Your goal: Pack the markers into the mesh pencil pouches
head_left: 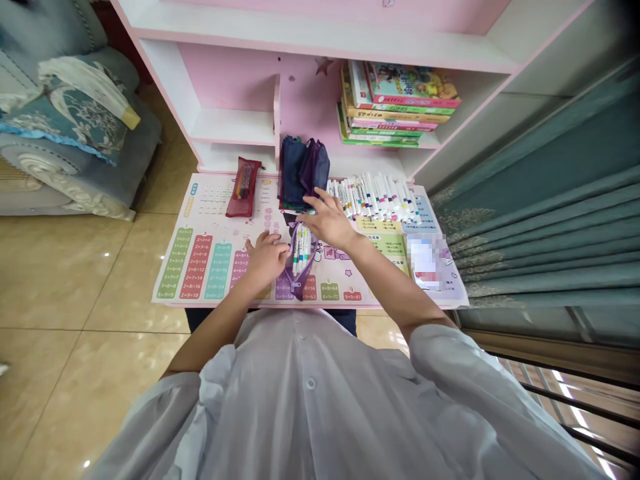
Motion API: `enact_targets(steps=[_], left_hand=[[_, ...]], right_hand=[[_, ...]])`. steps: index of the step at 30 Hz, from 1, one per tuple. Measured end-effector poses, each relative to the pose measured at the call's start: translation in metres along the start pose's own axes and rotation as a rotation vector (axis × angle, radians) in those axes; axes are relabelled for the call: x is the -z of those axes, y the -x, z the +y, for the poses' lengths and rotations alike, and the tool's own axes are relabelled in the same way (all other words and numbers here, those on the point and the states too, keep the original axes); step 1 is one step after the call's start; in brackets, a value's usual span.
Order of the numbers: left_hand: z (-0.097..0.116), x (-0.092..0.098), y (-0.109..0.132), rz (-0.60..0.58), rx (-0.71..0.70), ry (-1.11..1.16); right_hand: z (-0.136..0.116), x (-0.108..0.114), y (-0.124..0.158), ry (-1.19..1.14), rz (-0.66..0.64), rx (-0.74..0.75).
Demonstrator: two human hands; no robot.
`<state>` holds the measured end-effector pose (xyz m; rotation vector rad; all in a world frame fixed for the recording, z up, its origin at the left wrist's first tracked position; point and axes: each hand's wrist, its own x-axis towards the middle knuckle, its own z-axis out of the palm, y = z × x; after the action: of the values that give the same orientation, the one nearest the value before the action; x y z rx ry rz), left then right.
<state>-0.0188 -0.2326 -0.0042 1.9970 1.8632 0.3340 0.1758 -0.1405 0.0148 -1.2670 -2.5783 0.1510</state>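
My left hand [266,257] grips the edge of a purple mesh pencil pouch [299,261] that lies open on the desk with several white markers inside it. My right hand [327,219] hovers just above the pouch's far end, fingers curled and spread, beside a row of loose markers [374,197]; I cannot make out anything in it. Dark blue and purple mesh pouches [302,171] stand bunched behind the hands. A red pouch [244,188] with pens lies to the left.
A printed multiplication-table mat [207,257] covers the pink desk. A stack of books [395,103] sits on the shelf above right. A green curtain [545,220] hangs at the right, a sofa with cushions [65,120] at the left.
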Motion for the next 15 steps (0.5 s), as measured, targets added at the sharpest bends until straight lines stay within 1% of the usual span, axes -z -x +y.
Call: enact_targets(steps=[4, 6, 9, 12, 14, 15], left_hand=[[-0.002, 0.002, -0.001, -0.015, -0.011, 0.001], [-0.001, 0.002, -0.001, -0.004, -0.004, 0.019], [0.000, 0.004, 0.004, 0.030, 0.043, 0.073], [-0.004, 0.005, 0.020, 0.095, 0.077, 0.160], [-0.008, 0.005, 0.036, 0.146, 0.032, 0.204], [-0.010, 0.004, 0.044, 0.122, -0.012, 0.211]], right_hand=[[-0.002, -0.005, -0.007, -0.021, -0.033, 0.056], [-0.003, -0.007, -0.008, -0.021, -0.030, 0.063], [-0.003, -0.007, -0.003, 0.024, -0.027, 0.064], [-0.002, -0.007, 0.005, 0.071, -0.005, 0.010], [0.000, -0.008, 0.010, 0.084, 0.026, -0.029], [0.001, -0.009, 0.012, 0.087, 0.044, -0.043]])
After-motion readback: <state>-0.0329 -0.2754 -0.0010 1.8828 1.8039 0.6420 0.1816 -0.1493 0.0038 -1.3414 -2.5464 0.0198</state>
